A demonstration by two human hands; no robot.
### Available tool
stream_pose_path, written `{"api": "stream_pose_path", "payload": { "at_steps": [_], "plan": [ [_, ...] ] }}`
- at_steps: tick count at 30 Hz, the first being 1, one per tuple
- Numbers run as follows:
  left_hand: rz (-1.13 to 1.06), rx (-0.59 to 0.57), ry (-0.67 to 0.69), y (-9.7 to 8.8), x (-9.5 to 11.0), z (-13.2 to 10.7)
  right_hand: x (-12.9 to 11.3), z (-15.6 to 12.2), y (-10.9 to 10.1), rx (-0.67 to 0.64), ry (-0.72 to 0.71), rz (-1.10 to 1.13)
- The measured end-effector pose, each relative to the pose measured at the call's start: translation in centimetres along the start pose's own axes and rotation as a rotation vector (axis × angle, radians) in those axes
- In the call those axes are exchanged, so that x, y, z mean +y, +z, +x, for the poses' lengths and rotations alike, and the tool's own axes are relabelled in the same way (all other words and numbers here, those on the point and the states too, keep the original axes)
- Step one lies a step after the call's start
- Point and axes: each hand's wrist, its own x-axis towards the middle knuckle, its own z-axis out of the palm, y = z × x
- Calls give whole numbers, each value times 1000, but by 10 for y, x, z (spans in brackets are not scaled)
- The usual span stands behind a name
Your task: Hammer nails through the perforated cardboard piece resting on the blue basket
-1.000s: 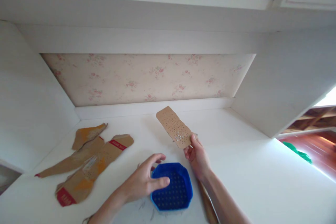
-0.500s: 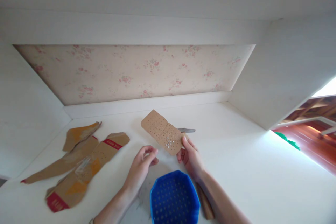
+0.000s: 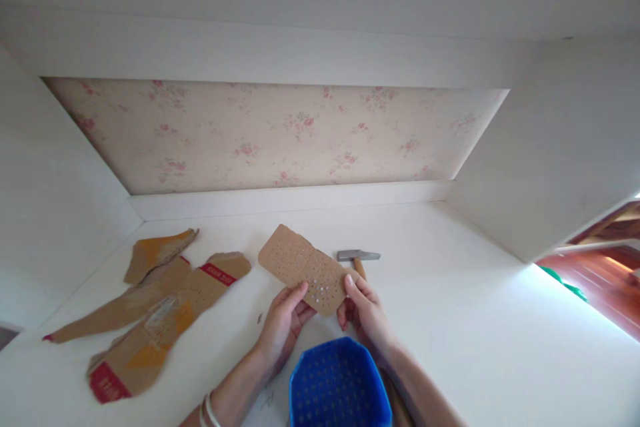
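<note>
Both my hands hold a brown cardboard strip (image 3: 300, 265) full of small punched holes, with a few pale dots near its close end, just above the white counter. My left hand (image 3: 283, 321) pinches its near left edge. My right hand (image 3: 367, 311) grips its near right corner. A blue perforated tray (image 3: 338, 385) sits right below my hands at the counter's front. A hammer (image 3: 358, 257) with a grey head and wooden handle lies behind my right hand.
Torn cardboard box pieces (image 3: 150, 307) with red and orange print lie on the left of the white counter (image 3: 475, 320). A floral back wall (image 3: 270, 137) and white side panels enclose the nook. A wooden floor with something green (image 3: 565, 283) shows at right.
My left hand left the blue tray, rose to the cardboard strip and took hold of it. The strip lowered and flattened, uncovering the hammer behind it. The view tilted down.
</note>
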Motion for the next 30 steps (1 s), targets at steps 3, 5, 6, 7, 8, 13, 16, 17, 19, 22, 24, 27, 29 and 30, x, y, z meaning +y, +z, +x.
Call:
{"api": "stream_pose_path", "payload": {
  "at_steps": [3,5,6,7,8,13,16,17,19,22,24,27,29,30],
  "plan": [
    [-37,-5,-5,-2,2,0,1,-2,1,-4,4,-3],
    [-54,-18,-8,-3,3,0,2,-3,1,-4,7,-10],
    [-61,-25,-9,-4,3,1,2,-3,1,-4,7,-15],
    [-67,-30,-8,-4,3,1,2,-3,2,-3,7,-22],
    [-72,-34,-6,-4,3,1,2,-3,2,-2,7,-30],
    [-111,-90,-29,-4,3,-4,0,-6,2,16,-12,-50],
    [-108,-110,-59,-4,1,-6,-1,-7,3,36,-31,-44],
    [-99,-100,-62,-4,0,-7,-1,-7,3,40,-36,-42],
    [-85,-73,-61,-5,-1,-6,0,-7,3,42,-42,-40],
    [-97,-62,-56,-6,-1,-5,1,-7,2,37,-37,-43],
    [-111,-59,-39,-7,0,-4,1,-6,1,33,-30,-46],
    [-123,-45,-20,-8,2,-3,0,-6,1,23,-24,-46],
    [-135,-48,-26,-8,3,-4,-2,-6,2,14,-20,-46],
    [-142,-55,-30,-8,3,-4,-3,-6,3,7,-16,-47]
  ]
}}
